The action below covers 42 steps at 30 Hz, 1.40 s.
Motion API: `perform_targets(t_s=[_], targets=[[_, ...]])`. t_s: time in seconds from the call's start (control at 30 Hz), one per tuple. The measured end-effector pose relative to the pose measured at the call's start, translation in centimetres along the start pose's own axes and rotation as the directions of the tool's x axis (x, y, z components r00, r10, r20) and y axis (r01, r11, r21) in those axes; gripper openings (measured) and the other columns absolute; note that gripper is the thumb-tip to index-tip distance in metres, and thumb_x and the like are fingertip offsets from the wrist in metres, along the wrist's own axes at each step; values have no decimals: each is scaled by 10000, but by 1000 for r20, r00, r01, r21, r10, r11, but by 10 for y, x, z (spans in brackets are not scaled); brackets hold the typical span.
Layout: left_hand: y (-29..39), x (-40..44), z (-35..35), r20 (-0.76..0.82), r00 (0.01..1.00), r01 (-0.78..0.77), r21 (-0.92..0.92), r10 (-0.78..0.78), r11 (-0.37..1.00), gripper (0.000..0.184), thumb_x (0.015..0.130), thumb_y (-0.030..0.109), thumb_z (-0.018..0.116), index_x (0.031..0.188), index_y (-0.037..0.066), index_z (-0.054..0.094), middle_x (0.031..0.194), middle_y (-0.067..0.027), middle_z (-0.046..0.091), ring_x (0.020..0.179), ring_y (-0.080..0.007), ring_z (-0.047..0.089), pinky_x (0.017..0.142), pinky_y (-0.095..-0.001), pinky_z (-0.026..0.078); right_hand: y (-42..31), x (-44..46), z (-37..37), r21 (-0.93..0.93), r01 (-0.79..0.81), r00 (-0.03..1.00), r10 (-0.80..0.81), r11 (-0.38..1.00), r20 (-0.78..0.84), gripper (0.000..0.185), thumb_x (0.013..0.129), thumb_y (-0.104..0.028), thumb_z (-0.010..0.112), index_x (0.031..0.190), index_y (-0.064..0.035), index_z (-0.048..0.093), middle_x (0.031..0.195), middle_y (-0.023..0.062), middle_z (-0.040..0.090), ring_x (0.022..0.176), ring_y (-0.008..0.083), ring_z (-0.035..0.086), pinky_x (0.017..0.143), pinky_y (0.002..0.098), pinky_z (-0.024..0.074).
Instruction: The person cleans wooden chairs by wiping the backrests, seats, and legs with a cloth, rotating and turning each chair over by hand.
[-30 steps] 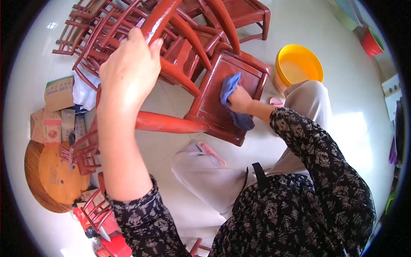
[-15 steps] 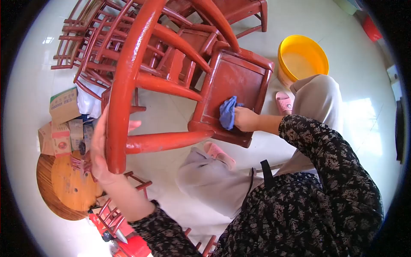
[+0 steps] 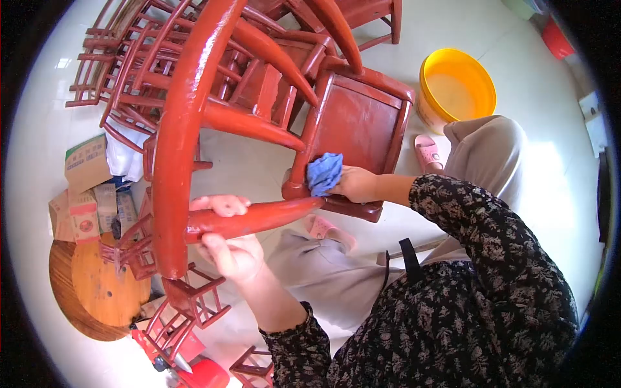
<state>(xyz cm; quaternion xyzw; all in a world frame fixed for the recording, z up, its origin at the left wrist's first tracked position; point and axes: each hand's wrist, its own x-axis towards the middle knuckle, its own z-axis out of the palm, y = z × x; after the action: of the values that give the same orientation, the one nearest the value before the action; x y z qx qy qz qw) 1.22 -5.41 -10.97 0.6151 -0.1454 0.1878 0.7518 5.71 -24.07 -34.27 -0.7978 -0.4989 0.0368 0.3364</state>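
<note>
A red wooden chair [image 3: 359,123] stands tilted in my view, with its backrest toward me on the left and its seat in the middle. In my right hand [image 3: 356,184] is a crumpled blue cloth [image 3: 323,173], pressed against the seat's front-left corner frame beside the base of the back post. My left hand [image 3: 238,255] wraps around the chair's lower back post [image 3: 265,218], thumb on the near side and fingers over the far side. Part of the left palm is hidden behind the post.
Several more red chairs [image 3: 278,71] crowd the upper left. A yellow bucket [image 3: 484,90] stands at the upper right, near my knee and a pink slipper [image 3: 427,152]. Cardboard boxes [image 3: 87,165] and a round wooden tabletop [image 3: 107,284] lie at left.
My left hand has moved from beside the top rail to the lower back post and closed around it. My right hand has slid the cloth left, from the seat panel to its edge.
</note>
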Motion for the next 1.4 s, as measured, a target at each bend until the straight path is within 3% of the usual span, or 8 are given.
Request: perform_targets(t_s=[0.2, 0.3, 0.53, 0.63, 0.97, 1.1, 1.17, 1.4], targets=[[-29, -4, 12, -40, 999, 16, 126, -11, 992, 691, 830, 707, 343, 944, 42, 491, 714, -62, 472, 666, -218, 490, 660, -368, 426, 8, -45, -2, -264, 55, 998, -61, 963, -14, 470, 704, -120, 539, 1174, -112, 560, 1218, 125, 545, 1175, 289, 475, 1037, 389, 320], [-40, -2, 2, -65, 998, 11, 74, -6, 997, 792, 764, 787, 307, 949, 39, 490, 718, -79, 485, 674, -234, 500, 671, -376, 433, -10, -43, -27, 157, -475, 876, 450, 866, 174, 384, 672, -121, 562, 1046, -48, 607, 887, 139, 646, 831, 289, 617, 772, 379, 478], [-79, -11, -15, 152, 987, 75, -208, -44, 975, 881, 695, 857, 259, 858, 26, 502, 636, -104, 494, 544, -241, 491, 522, -349, 440, -24, 39, -54, 948, -302, 814, 543, 96, 204, 274, 809, -166, 583, 1043, -25, 604, 887, 46, 617, 808, 128, 555, 777, 287, 465], [-83, -13, -17, 119, 992, 62, -236, -35, 970, 888, 694, 859, 269, 872, 24, 509, 647, -115, 496, 540, -239, 488, 504, -342, 435, -10, 60, -15, 357, -133, 936, 235, 925, -261, 338, 810, -136, 549, 1147, -123, 578, 1058, 73, 618, 844, 239, 621, 751, 331, 496], [-86, -13, -18, 211, 977, 41, -226, 8, 973, 881, 706, 850, 278, 846, 10, 504, 664, -123, 503, 585, -238, 495, 527, -334, 433, -12, 11, -18, -195, -209, 963, 237, 958, 131, 439, 790, -141, 497, 1227, -179, 510, 1037, 67, 597, 820, 274, 625, 641, 411, 519], [-88, -18, -18, 178, 984, 67, -218, -28, 974, 900, 688, 865, 274, 818, 3, 499, 659, -125, 501, 593, -236, 490, 528, -330, 431, -22, 13, -27, -220, -345, 917, 378, 912, 130, 389, 780, -135, 497, 1166, -149, 541, 962, 77, 578, 809, 269, 614, 668, 402, 509], [-91, -20, -19, 154, 987, 73, -195, -43, 978, 903, 684, 867, 274, 812, 2, 498, 658, -125, 501, 592, -235, 488, 527, -328, 430, -17, 29, -18, -196, -461, 876, 407, 866, -260, 332, 771, -151, 514, 1098, -116, 562, 948, 90, 552, 806, 263, 607, 684, 391, 499], [-100, -22, -21, 137, 990, 70, -226, -40, 972, 910, 671, 880, 268, 794, 8, 497, 658, -119, 502, 584, -226, 482, 514, -317, 415, -1, 39, -18, -203, -225, 974, 215, 953, -70, 352, 790, -240, 584, 1104, -88, 543, 935, 103, 538, 808, 290, 595, 690, 393, 493]])
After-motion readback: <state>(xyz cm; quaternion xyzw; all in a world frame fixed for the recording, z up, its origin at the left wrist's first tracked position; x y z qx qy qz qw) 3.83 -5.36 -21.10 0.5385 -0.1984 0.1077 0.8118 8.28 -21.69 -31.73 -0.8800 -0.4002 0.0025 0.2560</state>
